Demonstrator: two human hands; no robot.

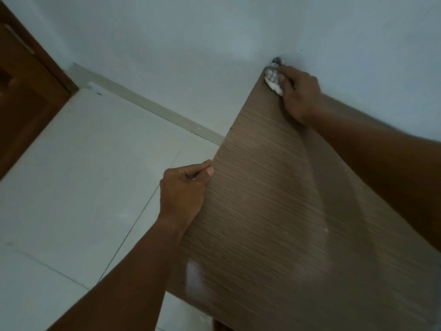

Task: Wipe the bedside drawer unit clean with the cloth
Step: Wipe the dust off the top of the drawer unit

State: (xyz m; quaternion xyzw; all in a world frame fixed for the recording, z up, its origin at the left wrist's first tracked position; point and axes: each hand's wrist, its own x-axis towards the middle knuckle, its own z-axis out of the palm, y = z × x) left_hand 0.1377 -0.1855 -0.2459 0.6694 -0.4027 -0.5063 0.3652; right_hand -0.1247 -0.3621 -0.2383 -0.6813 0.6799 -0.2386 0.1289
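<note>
Cloth point(274, 81) under right hand point(299, 94), unit's point(274, 211) corner

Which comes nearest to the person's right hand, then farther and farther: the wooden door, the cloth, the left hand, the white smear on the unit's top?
1. cloth, gripped in the right hand at the drawer unit's far corner.
2. left hand, holding the unit's left edge.
3. white smear, near the front edge.
4. wooden door, far left.

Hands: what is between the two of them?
Just the bare top of the drawer unit, between left hand and right hand gripping the cloth; head view.
</note>
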